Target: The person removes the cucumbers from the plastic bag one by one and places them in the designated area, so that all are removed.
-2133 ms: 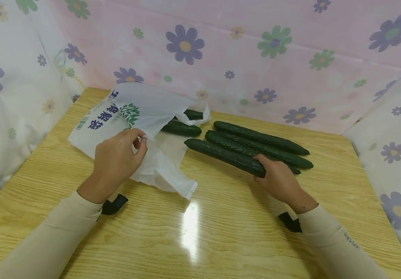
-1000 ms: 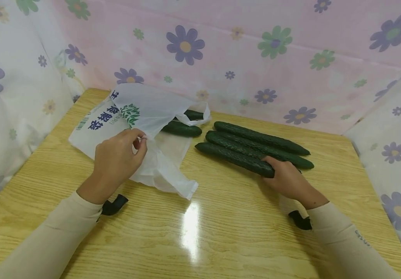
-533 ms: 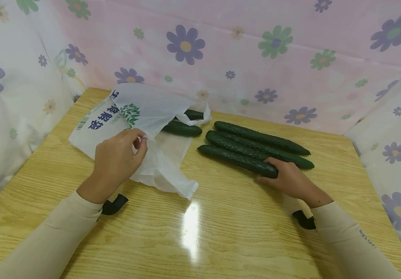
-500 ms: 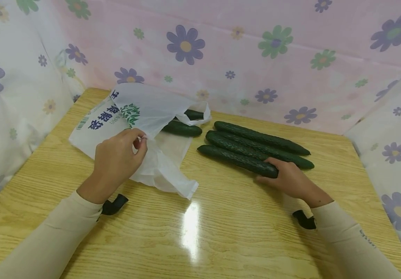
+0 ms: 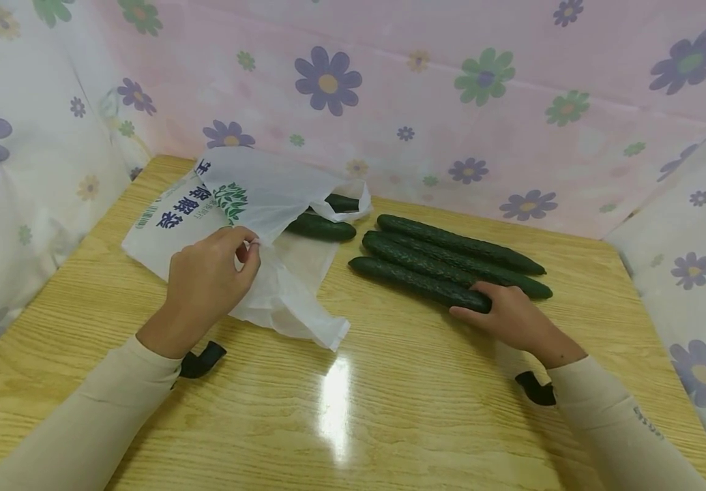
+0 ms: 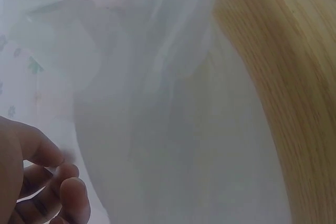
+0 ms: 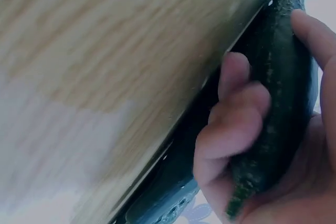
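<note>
A dark green cucumber [image 5: 414, 278] lies in the grasp of a person's right hand [image 5: 512, 315], fingers and thumb curled around its near end, the rest of it pointing away to the left of the grip. Holding it by one end seems to leave most of its length free to be steered. Whether it bears fully on the table [image 5: 402, 389] I cannot tell from where I stand. Just beyond the grip, the middle cucumber [image 5: 417, 254] and the far cucumber [image 5: 460, 242] lie nearly parallel to it, their closeness making a tidy row. Well to the left of that grip, the left hand [image 5: 211, 273] has its fingertips together on the edge of a white plastic bag [image 5: 273, 187], a pinch that appears to hold the mouth raised. Beyond the pinch and to its right, a bagged cucumber [image 5: 322, 227] pokes from the opening, with another cucumber [image 5: 342, 202] showing through the handle loop behind it. A flowered curtain [image 5: 389, 75] hangs behind everything.
</note>
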